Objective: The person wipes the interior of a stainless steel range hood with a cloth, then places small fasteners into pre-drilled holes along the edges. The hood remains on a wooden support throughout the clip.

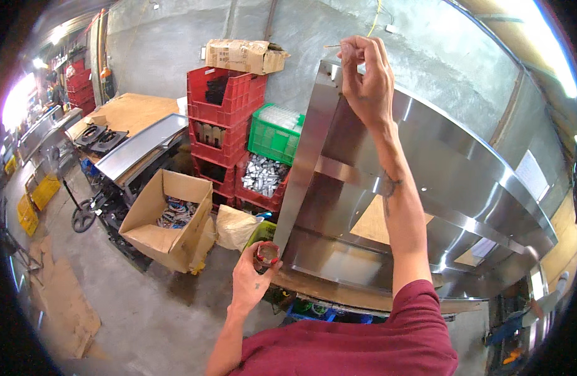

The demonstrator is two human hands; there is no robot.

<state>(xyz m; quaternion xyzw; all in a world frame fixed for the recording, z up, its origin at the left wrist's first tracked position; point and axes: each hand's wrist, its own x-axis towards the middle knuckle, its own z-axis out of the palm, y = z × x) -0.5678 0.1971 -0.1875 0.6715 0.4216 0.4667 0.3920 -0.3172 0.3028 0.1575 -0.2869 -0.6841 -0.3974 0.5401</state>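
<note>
My left hand (248, 279) is wrapped round a small open jar (267, 253) with a red rim and something brownish inside, held low near the left edge of the steel unit. Raised at the far end of that unit, my right hand (370, 81) pinches a thin stick-like thing (331, 46) that points left from the fingertips; its exact kind is too small to make out. Just beneath the right hand is the upper left corner of a large stainless steel cabinet frame (303, 150), with crossbars and open bays. My right forearm passes over it.
Left of the frame stand stacked red crates (219, 113), a green crate (273, 135) and a cardboard box (152, 216) of small metal parts. A flattened box (244, 56) tops the stack. Farther left, a metal tray (144, 144) lies by a wooden table (135, 109).
</note>
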